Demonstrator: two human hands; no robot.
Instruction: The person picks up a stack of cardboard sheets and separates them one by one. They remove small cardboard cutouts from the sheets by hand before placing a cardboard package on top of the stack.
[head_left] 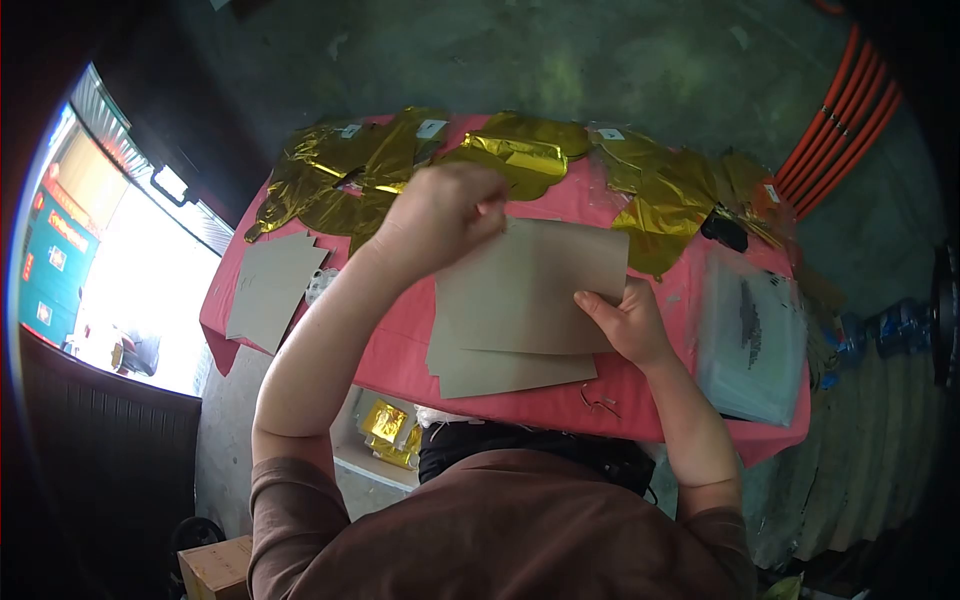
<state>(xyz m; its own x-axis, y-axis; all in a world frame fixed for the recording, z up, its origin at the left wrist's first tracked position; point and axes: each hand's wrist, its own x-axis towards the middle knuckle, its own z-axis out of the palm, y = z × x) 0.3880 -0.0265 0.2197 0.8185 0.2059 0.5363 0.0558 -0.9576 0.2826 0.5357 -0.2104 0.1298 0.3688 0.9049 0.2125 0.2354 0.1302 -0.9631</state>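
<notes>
Head camera: I find the right hand clamped on the grey top sheet, its thumb flat on the face near the right edge and the other fingers mostly hidden behind; the left hand is curled over the sheet's upper left part, fingers drawn in, but blur keeps me from telling whether they meet or pinch anything. I judge the step in hand to be handling this one sheet above its pile; its right side bends upward, so from my end the next move calls for a light, steady pinch that does not crease it, and a clear read of the left fingertips.

Just beneath lie the lower sheets, their edges fanned out unevenly toward the person's body; they rest on the pink cloth at the near middle of the table; a small thin object sits just beside their lower right corner, too fine for me to name.

Farther out, a second pile of grey sheets lies left of the left forearm; gold foil pieces spread along the far side; a stack of clear plastic lies at the right end; below the near edge, a white box holds gold packets.
</notes>
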